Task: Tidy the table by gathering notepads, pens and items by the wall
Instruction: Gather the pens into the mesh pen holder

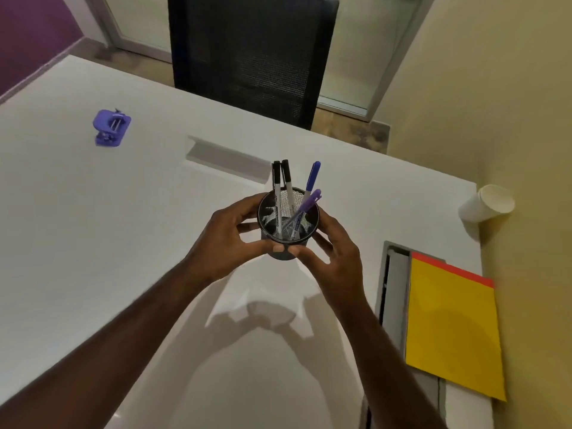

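Black wire mesh forms the round pen holder (288,224), a small open-topped cylinder held above the glossy white worktop (93,212). Four pens stand in it, leaning toward the far rim: two with black caps (281,178) side by side and two with purple-blue caps (312,181), one taller than the other. The holder sits between the two hands. The left hand (229,239) curls round its left wall, fingers on the far side and thumb across the near base. The right hand (337,252) cups the right wall, its thumb meeting the left thumb at the lower front of the holder, its fingers bent along the side. Both grips are closed on the holder. Both forearms reach forward from the bottom of the view and converge on it, their shadow lying on the worktop below.

A purple plastic hole punch (111,128) lies well apart at the far left of the worktop. By the beige wall (495,119) at the right, a white paper cup (486,207) lies on its side, and nearer, a flat yellow notepad (452,326) with a red top edge lies against the wall, partly over a grey recessed tray (396,289). A black mesh-backed chair (247,57) stands behind the worktop.
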